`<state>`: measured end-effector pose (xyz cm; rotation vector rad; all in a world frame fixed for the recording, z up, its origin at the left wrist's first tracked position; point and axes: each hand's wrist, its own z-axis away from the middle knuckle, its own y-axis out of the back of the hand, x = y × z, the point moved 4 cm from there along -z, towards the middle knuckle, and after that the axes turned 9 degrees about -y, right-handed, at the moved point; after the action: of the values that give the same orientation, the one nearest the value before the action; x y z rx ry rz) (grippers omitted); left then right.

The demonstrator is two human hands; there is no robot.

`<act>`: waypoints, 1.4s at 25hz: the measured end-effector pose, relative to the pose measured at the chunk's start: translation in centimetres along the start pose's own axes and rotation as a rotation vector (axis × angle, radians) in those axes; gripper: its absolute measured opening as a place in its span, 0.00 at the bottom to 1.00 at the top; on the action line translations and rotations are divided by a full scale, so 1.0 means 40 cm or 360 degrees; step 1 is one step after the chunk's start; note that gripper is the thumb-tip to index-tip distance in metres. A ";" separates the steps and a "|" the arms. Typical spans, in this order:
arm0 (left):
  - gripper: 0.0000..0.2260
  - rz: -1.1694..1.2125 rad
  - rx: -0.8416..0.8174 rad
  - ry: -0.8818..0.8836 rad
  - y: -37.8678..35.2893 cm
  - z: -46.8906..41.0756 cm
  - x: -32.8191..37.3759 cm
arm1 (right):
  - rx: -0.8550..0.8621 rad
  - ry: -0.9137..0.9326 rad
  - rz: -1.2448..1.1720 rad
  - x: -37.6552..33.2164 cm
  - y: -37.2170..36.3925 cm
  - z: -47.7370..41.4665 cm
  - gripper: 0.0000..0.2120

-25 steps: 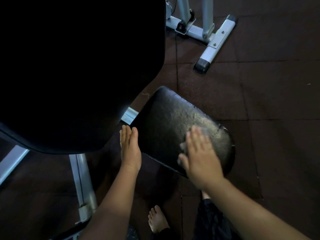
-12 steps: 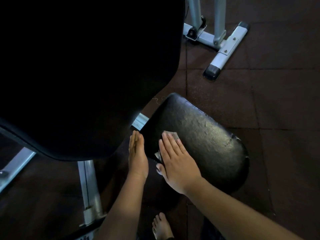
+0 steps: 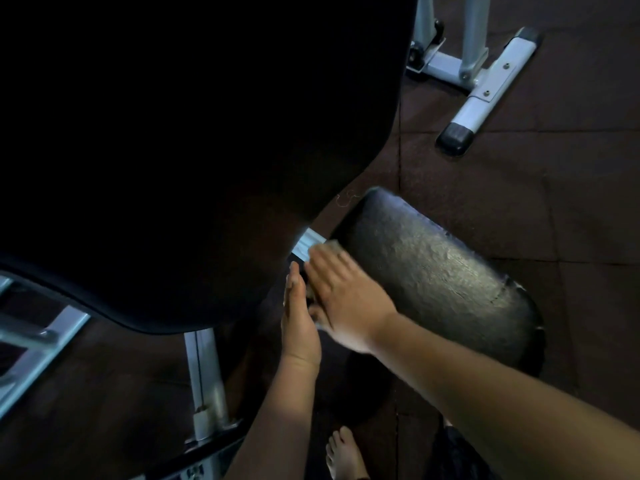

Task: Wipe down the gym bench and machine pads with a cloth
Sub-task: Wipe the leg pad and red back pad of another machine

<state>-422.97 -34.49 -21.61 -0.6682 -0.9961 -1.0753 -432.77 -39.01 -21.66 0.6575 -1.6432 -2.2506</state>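
At the bottom edge, a bare foot (image 3: pixel 343 452) is seen on the dark floor (image 3: pixel 571 209). Above it, the left hand (image 3: pixel 298 323) is held flat and empty against the black roller pad's (image 3: pixel 433 271) near end, while a pale cloth (image 3: pixel 323 249), largely hidden, is pressed under the flat right hand (image 3: pixel 346 303). Beyond stands a metal frame foot (image 3: pixel 481 95).

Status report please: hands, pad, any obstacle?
Right hand flat on cloth, at pad's near-left end. Left hand edge-on beside it. Nothing blocking.

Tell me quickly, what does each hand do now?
Left hand: open, flat, fingers straight, edge against the roller pad end; holds nothing.
Right hand: open, flat, pressing the cloth on the pad.
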 end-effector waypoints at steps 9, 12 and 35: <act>0.39 -0.0074 -0.0006 -0.0013 -0.001 0.003 0.014 | -0.0020 -0.0061 -0.0038 -0.023 0.010 -0.059 0.35; 0.37 -0.0034 -0.0055 0.0039 0.002 0.008 0.019 | -0.0064 0.0256 0.0070 -0.007 -0.014 0.037 0.35; 0.17 0.0039 -0.0301 0.0356 -0.055 0.260 0.148 | 0.0073 -0.0860 -0.1864 0.004 0.162 0.259 0.25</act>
<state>-427.63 -28.86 -11.87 -0.6934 -0.6980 -1.2038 -438.49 -32.63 -12.98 1.3817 -1.7647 -3.4356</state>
